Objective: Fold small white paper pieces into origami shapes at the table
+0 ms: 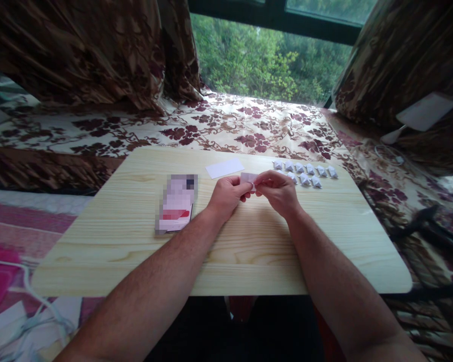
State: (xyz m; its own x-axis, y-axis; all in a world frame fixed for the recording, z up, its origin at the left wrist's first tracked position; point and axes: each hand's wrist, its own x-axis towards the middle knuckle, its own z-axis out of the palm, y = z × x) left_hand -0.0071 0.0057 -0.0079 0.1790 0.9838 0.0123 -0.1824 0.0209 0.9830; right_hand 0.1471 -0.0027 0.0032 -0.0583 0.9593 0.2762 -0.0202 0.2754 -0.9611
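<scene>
The step in hand was fine work with the fingers: I had a small piece of pale paper [248, 177] up between both hands, over the far half of the wooden table [249, 251]. My left hand [226, 196] was nearly closed, its thumb laid over the paper and the fingers curled in behind, so the grip was a narrow pinch. My right hand [281, 190] was drawn in just as narrowly, thumb and fingertips meeting at the paper's right side, close against the left fingertips. Whether a crease ran under those fingers I couldn't tell, since they covered that part. As I judged it, the next move called for a firm left pinch and small, exact pressure from the right, because a piece so little could easily slip or bend askew. Beyond my left hand a flat white sheet [224, 168] lay on the wood, and to the right of it small pointed white pieces [310, 169] sat in two rows, six in the far one; my right hand was beside the nearer row and hid its left end, so I couldn't count that one fully. The phone [176, 206] lay to the left of my left hand, apart from it
</scene>
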